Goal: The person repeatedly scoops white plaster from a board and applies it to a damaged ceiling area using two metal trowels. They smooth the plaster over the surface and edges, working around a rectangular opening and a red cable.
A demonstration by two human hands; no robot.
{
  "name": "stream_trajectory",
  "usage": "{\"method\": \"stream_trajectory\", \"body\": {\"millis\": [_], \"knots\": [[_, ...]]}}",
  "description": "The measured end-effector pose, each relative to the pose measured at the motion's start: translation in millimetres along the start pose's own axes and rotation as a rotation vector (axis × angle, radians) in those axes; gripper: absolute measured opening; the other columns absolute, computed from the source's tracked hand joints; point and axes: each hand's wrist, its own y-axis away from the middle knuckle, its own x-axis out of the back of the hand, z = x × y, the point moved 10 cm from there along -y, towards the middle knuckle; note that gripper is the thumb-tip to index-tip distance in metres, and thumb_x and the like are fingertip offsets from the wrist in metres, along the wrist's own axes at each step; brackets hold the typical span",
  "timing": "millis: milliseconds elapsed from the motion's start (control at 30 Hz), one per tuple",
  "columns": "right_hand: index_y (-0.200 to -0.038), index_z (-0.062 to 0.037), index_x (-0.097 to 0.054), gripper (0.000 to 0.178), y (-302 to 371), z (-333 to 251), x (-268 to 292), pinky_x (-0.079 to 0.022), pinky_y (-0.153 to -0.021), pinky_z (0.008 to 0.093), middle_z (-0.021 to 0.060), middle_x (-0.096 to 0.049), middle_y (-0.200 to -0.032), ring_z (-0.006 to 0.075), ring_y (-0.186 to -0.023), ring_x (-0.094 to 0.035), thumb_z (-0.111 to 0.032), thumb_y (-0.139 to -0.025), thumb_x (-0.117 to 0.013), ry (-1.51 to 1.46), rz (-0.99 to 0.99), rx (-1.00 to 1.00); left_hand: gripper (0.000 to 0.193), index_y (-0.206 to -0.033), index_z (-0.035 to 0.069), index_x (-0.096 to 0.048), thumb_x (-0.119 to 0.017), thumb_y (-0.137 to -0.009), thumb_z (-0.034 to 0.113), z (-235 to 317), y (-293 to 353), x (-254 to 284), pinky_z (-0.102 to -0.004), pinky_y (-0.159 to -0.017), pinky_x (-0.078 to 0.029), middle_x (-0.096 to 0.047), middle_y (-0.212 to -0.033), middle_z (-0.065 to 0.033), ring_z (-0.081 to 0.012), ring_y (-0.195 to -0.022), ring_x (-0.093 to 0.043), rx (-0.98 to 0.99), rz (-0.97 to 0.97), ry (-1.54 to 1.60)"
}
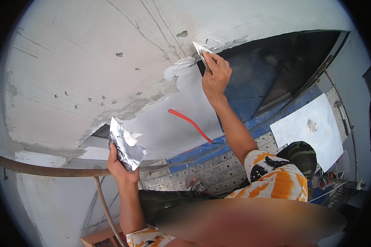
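One broad blade, one small blade, one red tube. Left hand is gripping the broad blade near left, pointing upward; right hand is pinching the small blade farther right, reaching out at the wall.

Wearing a short-sleeved shirt, white with jagged orange patches; right sleeve is showing a black motif, left sleeve is carrying orange too. Also wearing dark camouflage trousers, pale lettered shoe.
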Motion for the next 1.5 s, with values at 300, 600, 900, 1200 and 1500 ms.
{"method": "stream_trajectory", "body": {"millis": [300, 600, 900, 1200, 1500], "knots": [[-0.123, -0.0099, -0.067, 0.039, -73, 120, 80, -0.045, -0.092, 0.0362, 0.0084, -0.066, -0.118, 0.0284, -0.103, -0.058, 0.003, -0.087, -0.059, -0.091, 0.368, -0.337, 0.036, -0.128, 0.006, -0.057, -0.048, -0.102, 0.029, -2, -2, 2, -0.0410, -0.092, -0.051, -0.065, -0.121, -0.0068, -0.0240, -0.107, -0.063, 0.032, -0.091, 0.067], [-0.132, -0.0196, -0.062, 0.064, -38, 52, -14, -0.039, -0.101, 0.0451, 0.0147, -0.047, -0.136, 0.0378, -0.119, -0.041, 0.002, -0.072, -0.073, 0.067, 0.174, -0.173, 0.036, -0.130, 0.007, -0.057, -0.050, -0.101, 0.028, -12, -6, -2, -0.0434, -0.095, -0.049, -0.064, -0.124, -0.0062, -0.0244, -0.111, -0.062, 0.063, -0.096, 0.069], [-0.131, -0.0186, -0.064, 0.050, 41, -20, -20, -0.040, -0.099, 0.0392, 0.0117, -0.051, -0.126, 0.0290, -0.115, -0.048, -0.003, -0.084, -0.067, -0.595, -0.342, -0.414, 0.034, -0.124, 0.006, -0.059, -0.050, -0.100, 0.029, -22, -8, -23, -0.0360, -0.082, -0.056, -0.067, -0.115, -0.0076, -0.0237, -0.097, -0.067, 0.036, 0.031, 0.028], [-0.130, -0.0014, -0.060, 0.033, 115, -89, -31, -0.047, -0.090, 0.0302, 0.0075, -0.060, -0.119, 0.0157, -0.103, -0.058, -0.012, -0.100, -0.052, -0.837, -1.088, -0.489, 0.032, -0.126, 0.003, -0.056, -0.050, -0.101, 0.022, -36, -14, -54, -0.0382, -0.097, -0.049, -0.065, -0.119, -0.0081, -0.0228, -0.109, -0.062, 0.117, -0.087, 0.146], [-0.122, -0.0040, -0.055, 0.030, 180, -96, -25, -0.058, -0.071, 0.0425, 0.0118, -0.068, -0.107, 0.0247, -0.092, -0.069, -0.016, -0.095, -0.055, -1.646, -0.764, -1.853, 0.032, -0.130, 0.001, -0.057, -0.056, -0.100, 0.013, -2, 57, -103, -0.0379, -0.101, -0.045, -0.062, -0.127, -0.0134, -0.0291, -0.115, -0.060, -0.939, -0.599, -0.434]]}}
